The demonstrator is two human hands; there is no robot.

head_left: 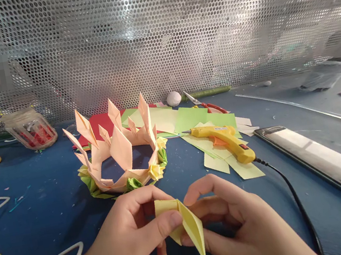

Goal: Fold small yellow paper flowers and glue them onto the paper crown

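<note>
A pale yellow piece of folded paper (192,224) is held low in front of me, one of its flaps standing out toward the lower right. My left hand (141,225) pinches its left side, thumb on the near face and fingers behind. On the right edge, my right hand (229,218) grips the paper with its thumb below, and some of its fingers are hidden behind. Just beyond my hands sits a folded paper crown (121,149) with peach points and small yellow and green paper pieces around its base.
A yellow glue gun (221,134) lies on green and yellow paper sheets (188,117), its black cord running toward me. Farther right is a phone (321,158). Red-handled scissors (209,105) rest behind. A glass jar (32,130) holding red bits stands left, before a perforated metal screen (154,38).
</note>
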